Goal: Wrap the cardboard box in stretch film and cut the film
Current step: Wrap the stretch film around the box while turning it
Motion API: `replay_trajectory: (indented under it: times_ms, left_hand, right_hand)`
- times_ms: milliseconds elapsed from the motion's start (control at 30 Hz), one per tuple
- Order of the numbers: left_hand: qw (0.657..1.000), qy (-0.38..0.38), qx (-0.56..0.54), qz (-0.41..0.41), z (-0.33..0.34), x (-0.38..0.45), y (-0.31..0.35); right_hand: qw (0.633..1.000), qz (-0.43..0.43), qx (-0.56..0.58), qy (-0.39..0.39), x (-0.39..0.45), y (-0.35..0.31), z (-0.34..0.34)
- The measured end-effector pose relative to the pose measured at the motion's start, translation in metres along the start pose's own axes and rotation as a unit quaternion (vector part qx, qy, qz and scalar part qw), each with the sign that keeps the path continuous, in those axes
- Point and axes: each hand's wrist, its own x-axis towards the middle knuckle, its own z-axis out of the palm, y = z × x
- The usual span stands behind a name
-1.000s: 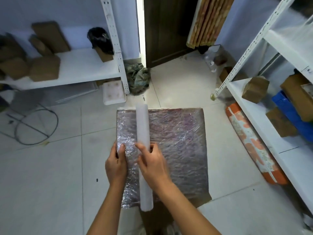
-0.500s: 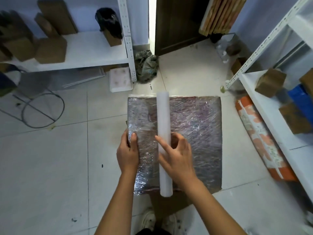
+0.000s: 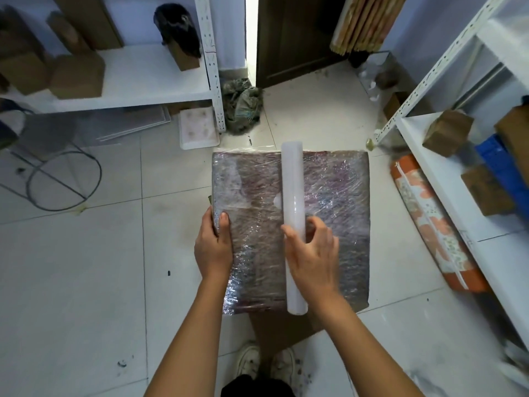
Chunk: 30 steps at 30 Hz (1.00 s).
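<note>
Gripping the wrapped cardboard box [image 3: 329, 196] edge, left hand [image 3: 213, 247]; right hand [image 3: 313, 253] clasps the film roll [image 3: 292, 196]; no readable writing.

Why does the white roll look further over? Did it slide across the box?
Yes. The film roll has moved rightward across the wrapped box, away from the box's left edge, where the left hand grips; the right hand holds it.

Film roll [image 3: 292, 213] atop wrapped box [image 3: 337, 224]
</note>
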Motion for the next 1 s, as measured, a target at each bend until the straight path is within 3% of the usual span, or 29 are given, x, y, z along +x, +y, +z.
replay_trajectory:
  times_ms: [133, 300, 567, 700, 800, 900, 1000]
  left_hand:
    - [1.0, 0.006, -0.001, 0.011, 0.001, 0.003, -0.004]
    - [1.0, 0.014, 0.003, 0.016, 0.0, 0.002, -0.002]
    - [0.999, 0.02, 0.013, 0.035, 0.006, 0.004, -0.003]
    - [0.98, 0.075, 0.178, 0.042, 0.004, 0.005, 0.0]
    - [0.925, 0.131, 0.298, 0.198, 0.008, 0.003, 0.016]
    - [0.87, 0.028, 0.319, 0.375, 0.029, -0.022, 0.017]
    - [0.846, -0.04, 0.339, 0.409, 0.048, -0.038, -0.005]
  right_hand:
    - [1.0, 0.013, 0.02, 0.016, -0.012, 0.026, -0.005]
    - [0.998, 0.046, 0.024, -0.04, -0.005, 0.007, -0.005]
    - [0.995, 0.083, 0.048, 0.038, -0.018, 0.041, -0.006]
    - [0.992, 0.091, 0.08, 0.018, -0.018, 0.038, -0.003]
    - [0.993, 0.101, 0.051, 0.013, -0.021, 0.035, 0.005]
    - [0.993, 0.103, 0.038, 0.036, -0.018, 0.037, 0.01]
    - [0.995, 0.094, 0.026, 0.036, -0.017, 0.037, 0.013]
